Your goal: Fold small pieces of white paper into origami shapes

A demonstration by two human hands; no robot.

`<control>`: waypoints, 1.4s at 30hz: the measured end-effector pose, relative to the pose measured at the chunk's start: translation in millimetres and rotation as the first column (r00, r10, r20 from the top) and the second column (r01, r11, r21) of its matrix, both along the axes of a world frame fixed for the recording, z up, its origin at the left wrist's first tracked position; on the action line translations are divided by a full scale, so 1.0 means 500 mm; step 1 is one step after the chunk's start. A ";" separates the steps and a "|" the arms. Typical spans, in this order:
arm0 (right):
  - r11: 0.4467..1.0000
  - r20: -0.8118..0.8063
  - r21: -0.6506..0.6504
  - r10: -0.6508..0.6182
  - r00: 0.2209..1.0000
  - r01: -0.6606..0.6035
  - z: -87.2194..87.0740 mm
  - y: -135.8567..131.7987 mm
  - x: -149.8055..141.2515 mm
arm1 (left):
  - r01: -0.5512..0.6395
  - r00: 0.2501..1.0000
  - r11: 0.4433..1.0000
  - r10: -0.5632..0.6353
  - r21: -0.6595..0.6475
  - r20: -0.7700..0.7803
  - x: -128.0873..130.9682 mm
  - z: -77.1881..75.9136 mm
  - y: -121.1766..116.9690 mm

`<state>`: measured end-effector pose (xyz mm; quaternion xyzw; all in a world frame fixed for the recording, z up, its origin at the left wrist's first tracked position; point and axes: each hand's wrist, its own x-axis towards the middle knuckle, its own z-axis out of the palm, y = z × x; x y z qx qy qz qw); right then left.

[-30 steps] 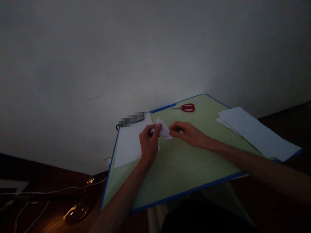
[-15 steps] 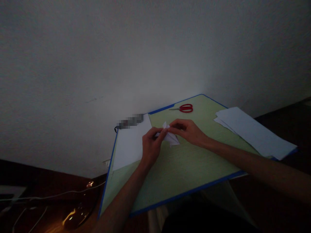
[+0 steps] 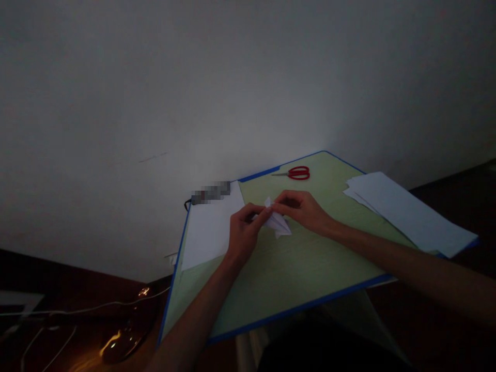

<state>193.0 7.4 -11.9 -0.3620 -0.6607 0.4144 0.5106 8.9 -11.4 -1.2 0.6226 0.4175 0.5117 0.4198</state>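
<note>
A small folded piece of white paper [image 3: 279,224] with pointed corners is held over the middle of the table. My left hand [image 3: 245,227] grips its left side between thumb and fingers. My right hand [image 3: 300,209] pinches its upper part close to the left thumb, so the fingertips of both hands nearly meet. The paper's lower right points stick out below the right fingers. Part of the fold is hidden behind the fingers.
Red-handled scissors [image 3: 298,173] lie near the table's back edge. A white sheet [image 3: 207,232] lies at left, below a blurred dark object [image 3: 211,192]. Several white sheets [image 3: 406,212] overhang the right side. The pale green tabletop [image 3: 302,274] has a blue rim. A wall stands behind.
My right fingers have shifted from the folded paper's right end to its upper part beside my left thumb. The paper has turned, its points now facing lower right. My left hand has moved slightly right.
</note>
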 end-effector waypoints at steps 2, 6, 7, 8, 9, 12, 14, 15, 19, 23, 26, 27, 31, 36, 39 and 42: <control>1.000 0.007 0.017 -0.015 1.000 0.015 -0.001 -0.002 0.000 | 0.002 1.000 1.000 -0.002 -0.003 -0.001 0.002 -0.001 -0.001; 0.994 0.075 0.090 -0.061 0.995 0.054 0.000 -0.009 0.000 | -0.001 1.000 1.000 0.001 -0.012 0.001 0.004 -0.006 0.000; 0.993 0.092 0.105 -0.071 0.993 0.061 0.000 -0.010 0.000 | -0.003 1.000 1.000 0.003 -0.010 0.001 0.005 -0.006 0.000; 0.991 0.106 0.115 -0.078 0.991 0.065 0.001 -0.010 0.000 | -0.010 1.000 1.000 0.010 -0.006 0.000 0.005 -0.006 0.001; 0.990 0.117 0.122 -0.082 0.990 0.067 0.001 -0.010 0.000 | -0.022 1.000 1.000 0.022 -0.001 -0.002 0.004 -0.006 0.002; 0.988 0.127 0.132 -0.094 0.988 0.077 0.002 -0.006 0.002 | -0.100 0.995 0.995 0.100 0.023 -0.005 0.002 -0.005 0.005; 0.988 0.126 0.128 -0.099 0.987 0.083 0.003 -0.003 0.005 | -0.168 0.986 0.985 0.169 0.050 -0.009 0.000 -0.004 0.009; 0.989 0.129 0.123 -0.097 0.987 0.081 0.004 -0.002 0.007 | -0.199 0.980 0.978 0.200 0.066 -0.010 -0.001 -0.004 0.011; 0.995 0.150 0.088 -0.048 0.988 0.035 0.010 -0.003 0.009 | -0.247 0.968 0.963 0.249 0.106 -0.014 -0.004 -0.004 0.014; 0.997 0.162 0.083 -0.019 0.987 0.005 0.015 -0.005 0.005 | -0.216 0.973 0.969 0.223 0.119 -0.049 -0.002 -0.006 0.010; 0.997 0.181 0.083 -0.019 0.983 0.003 0.015 -0.006 0.003 | -0.196 0.975 0.970 0.209 0.145 -0.081 -0.001 -0.010 0.009; 0.996 0.190 0.090 -0.021 0.982 0.004 0.015 -0.006 0.002 | -0.193 0.974 0.970 0.208 0.149 -0.088 -0.001 -0.011 0.009; 0.988 0.242 0.157 -0.036 0.970 -0.003 0.010 -0.005 0.001 | -0.201 0.971 0.967 0.218 0.156 -0.102 -0.003 -0.015 0.011; 0.984 0.236 0.178 -0.067 0.970 0.025 0.005 -0.002 0.002 | -0.218 0.966 0.964 0.236 0.152 -0.107 -0.001 -0.012 0.010; 0.981 0.200 0.189 -0.084 0.976 0.046 0.003 -0.003 0.003 | -0.234 0.964 0.962 0.249 0.142 -0.092 0.000 -0.009 0.009; 0.969 0.193 0.241 -0.106 0.975 0.057 0.004 -0.006 0.003 | -0.254 0.960 0.957 0.267 0.136 -0.080 0.001 -0.007 0.011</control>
